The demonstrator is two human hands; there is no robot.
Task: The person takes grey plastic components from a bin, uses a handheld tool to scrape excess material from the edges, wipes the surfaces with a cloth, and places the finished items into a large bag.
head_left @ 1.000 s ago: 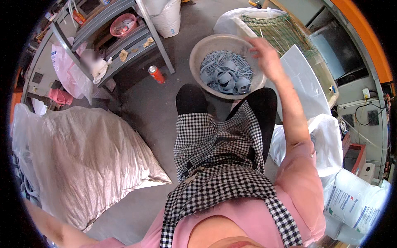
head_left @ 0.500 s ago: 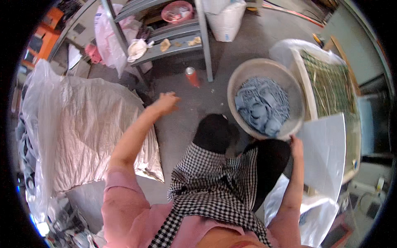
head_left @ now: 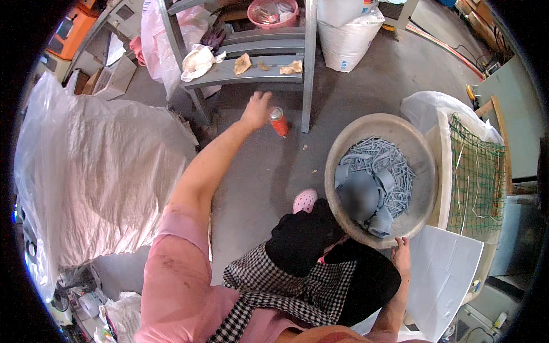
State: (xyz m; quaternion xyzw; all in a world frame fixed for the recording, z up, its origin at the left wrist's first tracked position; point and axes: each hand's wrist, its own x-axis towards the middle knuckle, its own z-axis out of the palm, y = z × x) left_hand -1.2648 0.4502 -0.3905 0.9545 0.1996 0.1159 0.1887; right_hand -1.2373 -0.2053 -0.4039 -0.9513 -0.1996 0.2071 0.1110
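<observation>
My left hand point(head_left: 258, 110) is stretched far forward, fingers apart and holding nothing, just to the left of a red spray can point(head_left: 278, 123) with a pale top. The can stands on the floor in front of a grey metal step stand. On the right, a large round basin point(head_left: 334, 143) holds many thin blue-grey plastic pieces and several bigger ring-like or tubular ones of the same colour. My right hand point(head_left: 401, 255) is at the near rim of the basin with its fingers apart; whether they touch the rim, I cannot tell.
The step stand point(head_left: 260, 67) bears gloves, cloth scraps and a pink basket point(head_left: 273, 16). To the left lies a big pale sack point(head_left: 120, 177). A white sack point(head_left: 350, 43) stands behind; a crate with green netting point(head_left: 477, 177) and a white board point(head_left: 440, 280) are on the right.
My left hand has moved forward and right, up to the spray can. The view has shifted, and my right hand's fingers are now spread near the basin rim.
</observation>
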